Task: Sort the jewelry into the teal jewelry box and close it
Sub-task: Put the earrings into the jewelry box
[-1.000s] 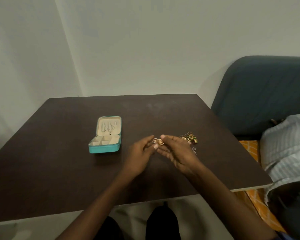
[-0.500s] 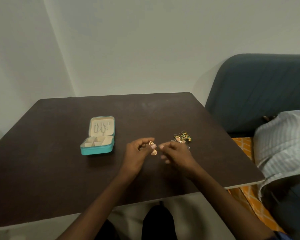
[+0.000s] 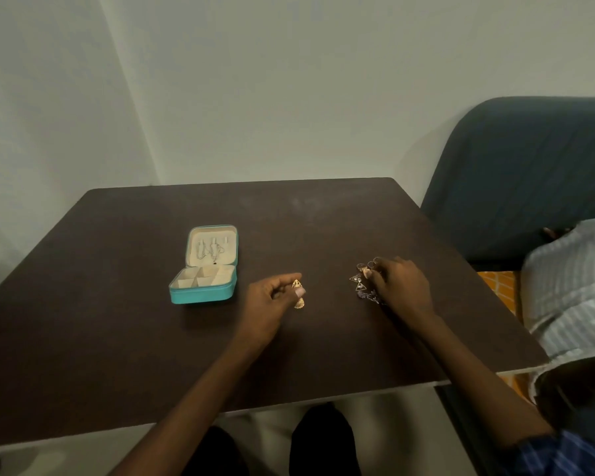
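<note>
The teal jewelry box (image 3: 201, 295) lies open on the dark table (image 3: 117, 338), left of centre, with cream compartments and a few silver pieces hanging in its lid. My left hand (image 3: 272, 304) hovers right of the box and pinches a gold dangling earring (image 3: 299, 294) between thumb and fingers. My right hand (image 3: 401, 286) rests further right on a small pile of jewelry (image 3: 361, 281): gold rings, triangular earrings and a dark chain. Its fingers curl onto the pile; whether they hold a piece is hidden.
A dark blue sofa (image 3: 529, 173) stands against the table's right side. A person in a striped shirt (image 3: 577, 286) sits or lies there, close to the table's right edge. White walls meet in a corner behind the table.
My hands have come apart. The left kept the gold earring and stayed near the middle, while the right moved right, back to the pile of jewelry.
</note>
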Demonstrator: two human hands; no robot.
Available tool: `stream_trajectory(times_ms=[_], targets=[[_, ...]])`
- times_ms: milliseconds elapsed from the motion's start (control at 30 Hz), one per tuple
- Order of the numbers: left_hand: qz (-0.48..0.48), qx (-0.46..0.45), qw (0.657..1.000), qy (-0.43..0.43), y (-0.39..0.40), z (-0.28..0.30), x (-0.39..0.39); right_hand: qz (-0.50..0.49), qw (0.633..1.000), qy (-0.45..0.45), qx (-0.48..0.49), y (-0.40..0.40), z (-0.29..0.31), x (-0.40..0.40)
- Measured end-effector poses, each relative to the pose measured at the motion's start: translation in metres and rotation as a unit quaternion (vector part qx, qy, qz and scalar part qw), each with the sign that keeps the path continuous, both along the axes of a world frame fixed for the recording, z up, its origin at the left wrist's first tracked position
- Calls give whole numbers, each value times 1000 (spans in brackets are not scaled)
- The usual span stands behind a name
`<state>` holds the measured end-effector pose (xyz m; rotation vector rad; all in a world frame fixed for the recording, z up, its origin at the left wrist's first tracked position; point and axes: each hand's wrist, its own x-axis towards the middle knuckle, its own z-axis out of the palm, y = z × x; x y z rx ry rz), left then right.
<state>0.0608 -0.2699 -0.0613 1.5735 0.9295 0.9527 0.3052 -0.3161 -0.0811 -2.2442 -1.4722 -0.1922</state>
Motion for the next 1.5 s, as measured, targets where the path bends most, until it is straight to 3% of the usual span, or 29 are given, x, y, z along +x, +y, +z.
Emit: stream_trajectory(times_ms=[267, 533, 733, 900, 1100, 1300, 1500], targets=[[-2, 27, 999, 24, 2, 0, -5, 16, 998, -18, -61, 1, 1, -1], [5, 54, 998, 33, 3, 9, -18, 0, 1000, 3, -20, -1, 1, -2], [28, 36, 999, 9, 6, 21, -28, 74, 995, 33, 65, -3, 22, -15], [45, 48, 998, -4, 19, 35, -50, 133, 972, 135, 141, -2, 52, -50], [85, 63, 994, -6, 41, 60, -92, 181, 934, 261, 164, 17, 72, -101], [118, 60, 991, 22, 54, 69, -130, 258, 817, 505, 110, 47, 79, -170], [117, 34, 991, 49, 56, 59, -137, 253, 802, 540, 38, 76, 67, -210]])
